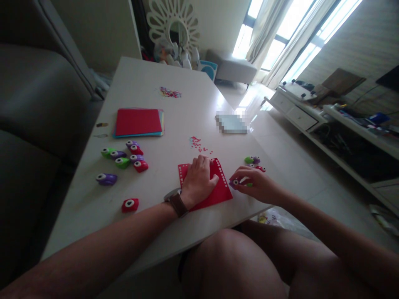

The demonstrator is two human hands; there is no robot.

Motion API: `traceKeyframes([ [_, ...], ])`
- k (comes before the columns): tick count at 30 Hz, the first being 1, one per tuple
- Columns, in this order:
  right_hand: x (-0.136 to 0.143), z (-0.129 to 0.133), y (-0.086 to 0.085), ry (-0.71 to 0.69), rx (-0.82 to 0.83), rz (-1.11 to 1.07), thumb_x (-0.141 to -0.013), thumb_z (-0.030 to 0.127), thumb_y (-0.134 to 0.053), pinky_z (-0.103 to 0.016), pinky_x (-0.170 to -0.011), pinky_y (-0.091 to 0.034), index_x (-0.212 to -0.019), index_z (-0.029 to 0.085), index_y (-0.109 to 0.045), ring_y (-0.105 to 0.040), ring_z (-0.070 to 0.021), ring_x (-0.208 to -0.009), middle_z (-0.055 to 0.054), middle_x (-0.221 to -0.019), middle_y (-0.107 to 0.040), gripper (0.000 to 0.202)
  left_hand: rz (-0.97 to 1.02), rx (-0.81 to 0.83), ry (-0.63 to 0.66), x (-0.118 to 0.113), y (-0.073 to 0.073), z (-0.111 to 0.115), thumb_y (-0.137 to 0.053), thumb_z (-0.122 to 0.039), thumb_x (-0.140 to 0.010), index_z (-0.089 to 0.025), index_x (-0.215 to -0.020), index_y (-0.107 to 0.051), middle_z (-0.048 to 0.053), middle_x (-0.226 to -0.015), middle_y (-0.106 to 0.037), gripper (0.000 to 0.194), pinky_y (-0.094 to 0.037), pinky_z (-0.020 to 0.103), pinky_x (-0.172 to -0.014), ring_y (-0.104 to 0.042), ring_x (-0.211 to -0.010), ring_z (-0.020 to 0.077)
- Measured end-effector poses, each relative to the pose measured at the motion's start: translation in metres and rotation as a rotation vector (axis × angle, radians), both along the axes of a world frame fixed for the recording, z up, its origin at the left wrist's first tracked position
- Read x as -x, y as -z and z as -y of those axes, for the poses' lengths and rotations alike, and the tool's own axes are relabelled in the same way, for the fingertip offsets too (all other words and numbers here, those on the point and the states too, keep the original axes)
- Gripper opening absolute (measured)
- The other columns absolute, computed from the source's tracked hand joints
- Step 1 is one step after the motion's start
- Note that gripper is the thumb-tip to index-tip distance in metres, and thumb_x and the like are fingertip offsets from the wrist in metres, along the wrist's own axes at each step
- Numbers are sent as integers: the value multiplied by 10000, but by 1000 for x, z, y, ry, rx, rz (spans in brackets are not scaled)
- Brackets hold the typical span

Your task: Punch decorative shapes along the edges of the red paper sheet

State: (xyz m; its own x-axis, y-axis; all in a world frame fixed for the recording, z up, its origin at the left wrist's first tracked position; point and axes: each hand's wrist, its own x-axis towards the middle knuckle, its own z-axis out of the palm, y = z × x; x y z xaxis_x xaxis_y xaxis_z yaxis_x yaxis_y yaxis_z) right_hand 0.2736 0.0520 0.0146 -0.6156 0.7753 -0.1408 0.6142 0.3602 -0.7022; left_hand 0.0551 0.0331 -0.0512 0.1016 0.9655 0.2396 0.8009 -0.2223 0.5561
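Here's the red sheet, flat near the white table's front edge, holes down both sides! The left hand lies across it, thumb spread; the right hand pinches a purple punch at its right edge. Red confetti lies just beyond, stacked coloured sheets farther left.

Left of the left hand, bare tabletop leaves passage as far as the clustered punches. Just beyond the right hand, the smaller punch group blocks the way.
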Motion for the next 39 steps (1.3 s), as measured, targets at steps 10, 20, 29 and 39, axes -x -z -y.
traceKeyframes([
  [10, 0, 1, 4, -34, 3, 10, -892, 280, -677, -292, -742, -609, -1040, 214, -753, -685, -158, -867, -69, -1039, -681, 179, 24, -2, -9, -1, -1, 0, -603, -246, -859, -196, -1091, -512, 101, -1194, -578, 254, -467, 445, -1016, -531, -1116, 275],
  [20, 2, -1, 4, 14, 1, 34, -895, 306, -686, -305, -740, -605, -1039, 221, -751, -684, -176, -896, -73, -1044, -668, 179, 50, -26, -11, -1, -1, 0, -611, -230, -845, -191, -1094, -520, 107, -1166, -590, 268, -468, 445, -1012, -542, -1104, 286],
  [29, 5, 2, 1, -22, 29, 13, -899, 293, -689, -308, -767, -600, -1036, 225, -751, -680, -179, -933, -70, -1061, -665, 165, 44, -45, -14, -2, 1, 0, -606, -249, -854, -183, -1080, -531, 125, -1174, -592, 247, -463, 453, -997, -545, -1090, 292],
  [39, 3, 0, 1, -6, 33, 32, -898, 294, -674, -299, -761, -591, -1022, 219, -738, -669, -177, -929, -67, -1052, -658, 158, 39, -27, -7, -1, 1, 0, -587, -246, -858, -180, -1083, -525, 118, -1173, -591, 243, -448, 438, -1015, -531, -1096, 286],
])
